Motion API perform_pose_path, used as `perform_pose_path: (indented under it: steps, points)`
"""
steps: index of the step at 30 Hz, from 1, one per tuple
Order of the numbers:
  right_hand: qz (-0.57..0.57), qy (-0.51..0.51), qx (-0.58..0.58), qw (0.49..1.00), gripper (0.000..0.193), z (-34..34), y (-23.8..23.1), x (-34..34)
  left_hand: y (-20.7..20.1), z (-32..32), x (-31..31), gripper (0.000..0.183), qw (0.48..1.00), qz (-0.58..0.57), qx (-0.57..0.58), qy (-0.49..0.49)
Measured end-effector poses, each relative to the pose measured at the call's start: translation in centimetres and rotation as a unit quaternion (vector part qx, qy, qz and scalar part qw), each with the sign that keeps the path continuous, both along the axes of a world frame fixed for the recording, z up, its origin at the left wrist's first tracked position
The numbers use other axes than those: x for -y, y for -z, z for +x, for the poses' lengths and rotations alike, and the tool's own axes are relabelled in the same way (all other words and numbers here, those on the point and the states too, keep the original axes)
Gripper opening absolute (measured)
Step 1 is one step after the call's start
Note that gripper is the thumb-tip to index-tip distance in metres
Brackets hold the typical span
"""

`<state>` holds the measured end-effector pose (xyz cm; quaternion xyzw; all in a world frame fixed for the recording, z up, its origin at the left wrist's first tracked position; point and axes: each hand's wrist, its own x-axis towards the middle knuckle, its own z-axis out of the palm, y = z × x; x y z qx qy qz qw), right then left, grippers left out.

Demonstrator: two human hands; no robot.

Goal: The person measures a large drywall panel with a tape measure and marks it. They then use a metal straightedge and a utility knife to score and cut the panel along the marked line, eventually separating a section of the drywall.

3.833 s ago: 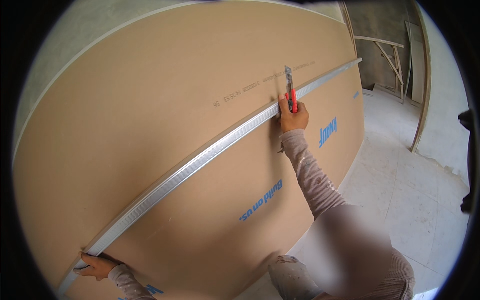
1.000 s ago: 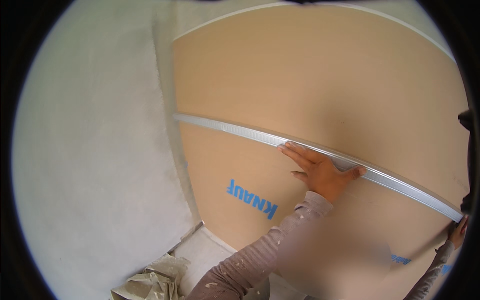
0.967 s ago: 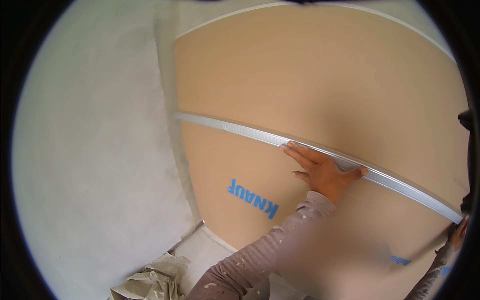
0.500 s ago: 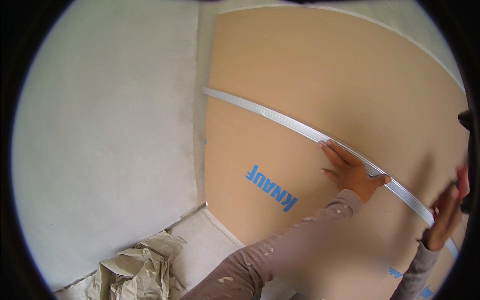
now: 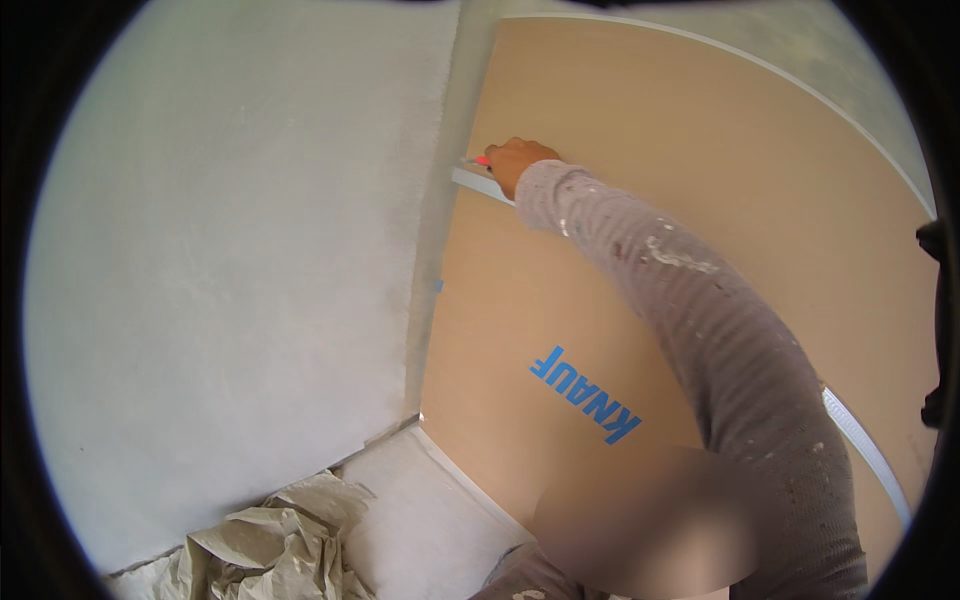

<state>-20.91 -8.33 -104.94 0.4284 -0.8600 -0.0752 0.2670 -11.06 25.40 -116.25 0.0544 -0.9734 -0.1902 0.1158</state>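
Observation:
My right arm reaches across a large tan plasterboard sheet [image 5: 580,290] to its far left edge. There my right hand [image 5: 522,163] is closed around a red utility knife [image 5: 482,160], whose thin pale tip points toward the left edge. Just below the hand runs a long silver metal profile [image 5: 868,455] laid across the sheet. Its middle stretch is covered by my right sleeve, and both ends show. My left hand is out of sight; only a piece of what looks like its sleeve [image 5: 530,578] shows at the lower edge.
A pale plastered wall [image 5: 240,250] stands along the left, close to the sheet's edge. Crumpled beige paper or sheeting [image 5: 275,545] lies on the floor at the lower left. Beside it is a strip of light floor [image 5: 430,520]. A blurred patch covers part of the lower middle.
My right hand has swung from the far right to the sheet's left edge with the red knife. My left hand, earlier spread on the metal profile, is no longer visible.

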Motion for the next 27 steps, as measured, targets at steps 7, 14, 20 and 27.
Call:
perform_pose_path:
  steps: [7,14,20,27]
  points:
    - [0.008,0.035,0.011,0.999,0.037,-3.6,1.4,5.7,0.0,0.1,0.3,0.109,0.999,-0.001,-0.006,0.039]
    - [0.028,0.042,0.015,0.999,0.036,-4.0,1.5,6.5,0.3,-0.6,-0.2,0.104,0.998,-0.004,-0.003,0.059]
    - [0.065,0.05,0.01,0.997,0.034,-1.0,-0.8,4.3,1.0,-1.4,-1.1,0.1,0.998,-0.012,-0.001,0.068]
    - [0.074,0.053,0.024,0.996,0.031,2.4,-1.3,-4.1,1.9,-2.7,-2.4,0.096,0.997,-0.013,0.0,0.072]
